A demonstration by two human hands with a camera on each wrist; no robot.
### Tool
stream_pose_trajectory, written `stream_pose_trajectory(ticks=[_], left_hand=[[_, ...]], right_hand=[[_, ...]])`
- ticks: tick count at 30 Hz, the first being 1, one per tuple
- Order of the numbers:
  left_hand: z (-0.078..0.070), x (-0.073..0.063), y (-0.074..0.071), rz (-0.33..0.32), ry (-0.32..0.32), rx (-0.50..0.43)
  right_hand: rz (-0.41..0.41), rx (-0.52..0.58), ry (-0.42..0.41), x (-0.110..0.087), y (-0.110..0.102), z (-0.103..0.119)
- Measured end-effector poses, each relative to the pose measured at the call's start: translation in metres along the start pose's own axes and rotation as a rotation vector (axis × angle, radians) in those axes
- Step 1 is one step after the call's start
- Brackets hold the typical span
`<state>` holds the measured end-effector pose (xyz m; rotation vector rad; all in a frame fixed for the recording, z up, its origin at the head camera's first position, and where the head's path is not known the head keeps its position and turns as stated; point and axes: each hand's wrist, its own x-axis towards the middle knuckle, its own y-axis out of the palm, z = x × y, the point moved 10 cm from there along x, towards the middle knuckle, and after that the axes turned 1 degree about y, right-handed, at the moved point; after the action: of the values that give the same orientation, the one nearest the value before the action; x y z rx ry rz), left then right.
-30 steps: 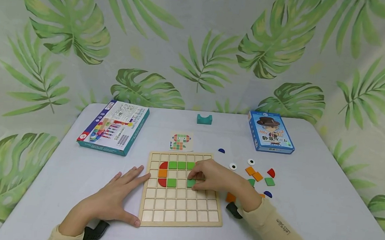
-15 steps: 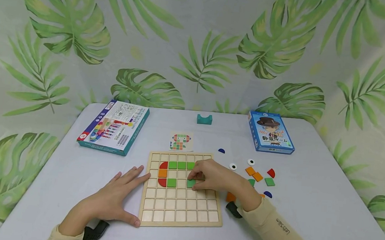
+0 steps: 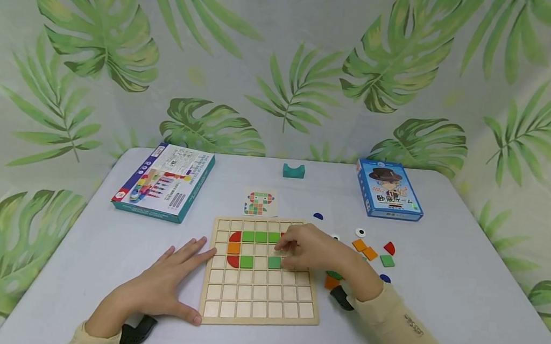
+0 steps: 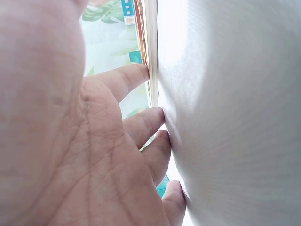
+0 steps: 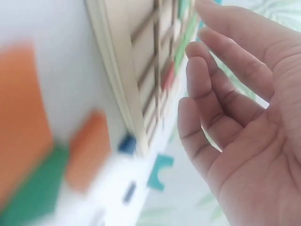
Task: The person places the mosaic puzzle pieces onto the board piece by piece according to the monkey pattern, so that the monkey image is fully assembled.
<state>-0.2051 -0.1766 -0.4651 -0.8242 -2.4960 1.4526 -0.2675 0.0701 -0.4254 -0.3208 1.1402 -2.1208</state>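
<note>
Two hands, left hand point(image 3: 159, 287), right hand point(image 3: 315, 251), one grid board point(image 3: 259, 300), five green tiles point(image 3: 274, 262)

A pale wooden grid board point(image 3: 261, 295) bearing green, orange and red tiles lies on a light grey tabletop point(image 3: 442, 271) beside a blue card box point(image 3: 389, 190), a teal-edged game box point(image 3: 164, 181), and a backdrop point(image 3: 284, 59) printed with green leaves.

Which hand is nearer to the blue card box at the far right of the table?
The right hand. It hovers over the wooden board's right part, in front of the blue card box. The left hand lies flat at the board's left edge, farther away.
</note>
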Motion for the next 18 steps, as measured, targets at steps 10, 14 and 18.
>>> stream_pose_trajectory(ticks=[10, 14, 18], left_hand=[[0.001, 0.0, 0.0, -0.002, 0.001, 0.013], [0.001, 0.001, 0.0, -0.003, -0.002, 0.012], [0.001, 0.001, 0.001, -0.001, -0.005, 0.01]], right_hand=[[-0.046, -0.008, 0.139, -0.037, -0.041, -0.04], [-0.069, -0.02, 0.184, -0.055, -0.055, -0.057], [-0.116, -0.043, 0.228, -0.076, -0.074, -0.075]])
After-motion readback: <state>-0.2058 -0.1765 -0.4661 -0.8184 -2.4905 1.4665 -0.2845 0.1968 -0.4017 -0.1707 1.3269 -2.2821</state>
